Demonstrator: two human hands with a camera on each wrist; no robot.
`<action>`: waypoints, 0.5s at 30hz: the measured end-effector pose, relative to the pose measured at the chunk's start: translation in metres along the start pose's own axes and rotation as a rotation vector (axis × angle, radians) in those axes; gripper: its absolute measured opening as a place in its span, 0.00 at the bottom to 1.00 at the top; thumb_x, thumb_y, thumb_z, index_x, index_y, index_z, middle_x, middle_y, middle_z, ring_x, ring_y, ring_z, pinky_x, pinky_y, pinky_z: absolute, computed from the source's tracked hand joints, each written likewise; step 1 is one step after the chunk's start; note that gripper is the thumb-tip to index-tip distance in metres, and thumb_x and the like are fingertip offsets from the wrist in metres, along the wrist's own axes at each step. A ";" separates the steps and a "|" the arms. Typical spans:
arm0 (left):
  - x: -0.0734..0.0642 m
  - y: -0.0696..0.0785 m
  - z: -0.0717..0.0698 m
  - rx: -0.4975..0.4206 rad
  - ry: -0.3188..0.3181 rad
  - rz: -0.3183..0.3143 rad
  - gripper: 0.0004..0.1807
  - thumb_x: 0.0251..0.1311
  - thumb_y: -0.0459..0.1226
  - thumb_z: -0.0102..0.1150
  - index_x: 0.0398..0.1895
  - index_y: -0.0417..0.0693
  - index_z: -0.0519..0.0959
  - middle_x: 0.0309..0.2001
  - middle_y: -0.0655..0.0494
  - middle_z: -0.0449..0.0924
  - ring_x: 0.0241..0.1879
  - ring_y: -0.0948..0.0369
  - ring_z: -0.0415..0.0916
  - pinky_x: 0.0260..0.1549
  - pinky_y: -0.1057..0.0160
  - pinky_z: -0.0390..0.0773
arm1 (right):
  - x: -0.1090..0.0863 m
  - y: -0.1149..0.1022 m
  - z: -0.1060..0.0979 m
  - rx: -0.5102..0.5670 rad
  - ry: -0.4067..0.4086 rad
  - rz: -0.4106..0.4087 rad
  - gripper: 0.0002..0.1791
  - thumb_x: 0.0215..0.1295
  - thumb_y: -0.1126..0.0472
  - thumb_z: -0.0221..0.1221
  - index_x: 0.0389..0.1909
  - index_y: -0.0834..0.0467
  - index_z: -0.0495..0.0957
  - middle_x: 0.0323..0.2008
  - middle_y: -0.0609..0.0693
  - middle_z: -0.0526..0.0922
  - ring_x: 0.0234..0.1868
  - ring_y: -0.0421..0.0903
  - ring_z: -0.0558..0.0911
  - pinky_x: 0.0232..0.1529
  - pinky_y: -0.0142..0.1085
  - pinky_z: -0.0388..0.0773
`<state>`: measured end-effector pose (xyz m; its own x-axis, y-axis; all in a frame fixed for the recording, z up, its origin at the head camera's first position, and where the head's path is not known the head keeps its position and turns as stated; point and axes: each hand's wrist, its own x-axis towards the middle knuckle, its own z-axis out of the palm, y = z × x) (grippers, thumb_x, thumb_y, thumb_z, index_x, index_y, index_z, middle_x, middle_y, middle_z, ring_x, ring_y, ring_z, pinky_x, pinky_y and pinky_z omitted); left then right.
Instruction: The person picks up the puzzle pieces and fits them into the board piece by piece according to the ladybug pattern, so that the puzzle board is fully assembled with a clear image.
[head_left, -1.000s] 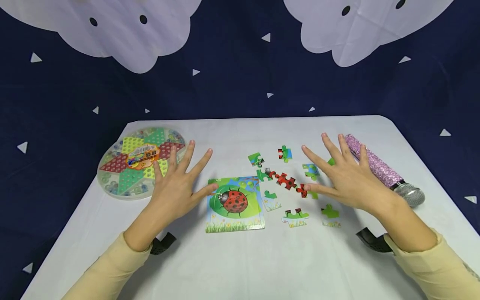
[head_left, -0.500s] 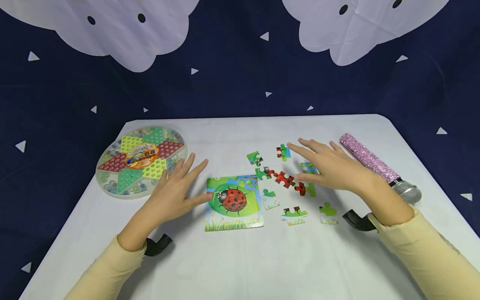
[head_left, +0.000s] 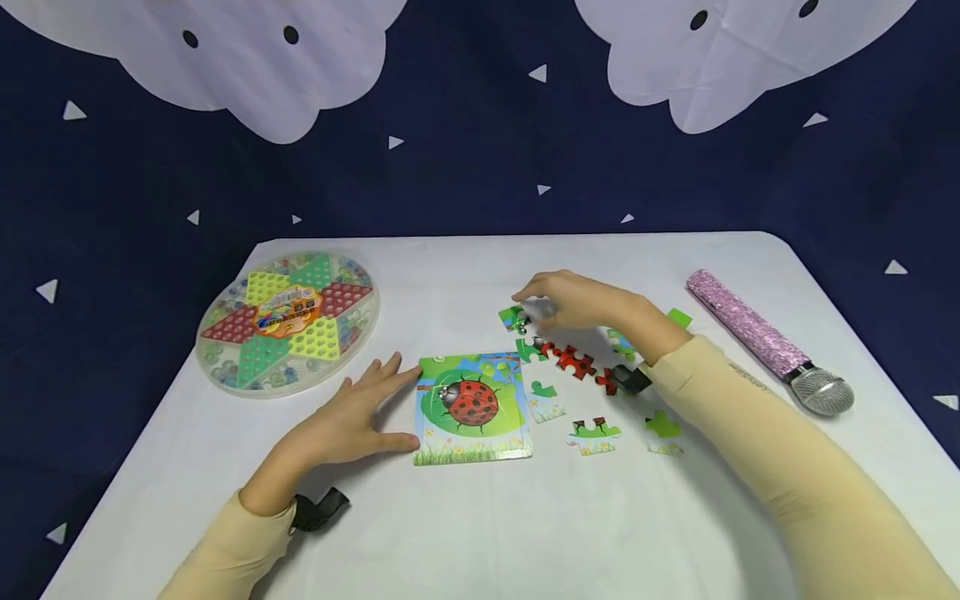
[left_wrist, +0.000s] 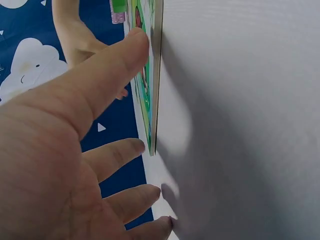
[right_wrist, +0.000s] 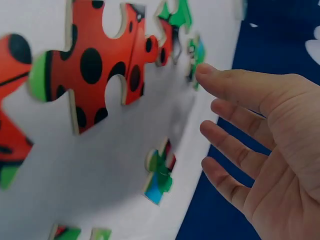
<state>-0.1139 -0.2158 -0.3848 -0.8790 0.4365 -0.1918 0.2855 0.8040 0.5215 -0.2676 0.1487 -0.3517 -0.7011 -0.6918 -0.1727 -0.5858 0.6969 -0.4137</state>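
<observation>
My left hand lies spread beside a square ladybug picture board. Its index fingertip is at the upper left corner, its thumb tip at the lower left edge. In the left wrist view the board's edge shows close behind the thumb. My right hand reaches over the loose jigsaw pieces, palm down, with fingers slightly bent and nothing between them. Its fingertips are near a green and blue piece. Red spotted ladybug pieces fill the near part of the right wrist view.
Several more pieces lie around, including a grassy one in front and a green one to the right. A round Chinese checkers set is at the left. At the right lies a glittery pink microphone. A dark curtain hangs behind the table.
My right hand has swung left and inward from above the right-hand pieces to the upper left ones. The left hand has lowered to the board's left edge. The pieces stay where they were.
</observation>
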 end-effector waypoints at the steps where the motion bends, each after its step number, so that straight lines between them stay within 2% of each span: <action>1: 0.000 0.000 0.000 0.004 -0.002 0.002 0.56 0.58 0.59 0.78 0.86 0.55 0.61 0.87 0.36 0.47 0.84 0.29 0.43 0.73 0.16 0.42 | 0.003 0.001 0.002 0.004 -0.009 -0.004 0.32 0.70 0.63 0.71 0.74 0.58 0.76 0.72 0.59 0.78 0.73 0.60 0.77 0.75 0.57 0.73; 7: 0.001 0.000 0.003 0.021 -0.009 0.001 0.56 0.58 0.57 0.79 0.85 0.54 0.62 0.87 0.36 0.46 0.85 0.29 0.41 0.74 0.17 0.41 | 0.015 0.005 0.008 0.020 -0.024 -0.025 0.28 0.70 0.63 0.71 0.71 0.58 0.80 0.68 0.58 0.81 0.69 0.59 0.79 0.72 0.56 0.76; 15: 0.002 -0.003 0.002 0.002 -0.023 -0.011 0.55 0.58 0.57 0.78 0.86 0.54 0.62 0.87 0.37 0.45 0.85 0.29 0.39 0.74 0.17 0.39 | 0.023 0.009 0.012 0.025 0.005 -0.067 0.24 0.69 0.65 0.71 0.65 0.61 0.84 0.62 0.57 0.84 0.56 0.52 0.84 0.62 0.49 0.82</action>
<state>-0.1162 -0.2171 -0.3883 -0.8731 0.4371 -0.2162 0.2769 0.8093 0.5180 -0.2844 0.1368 -0.3705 -0.6630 -0.7355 -0.1394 -0.6208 0.6442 -0.4467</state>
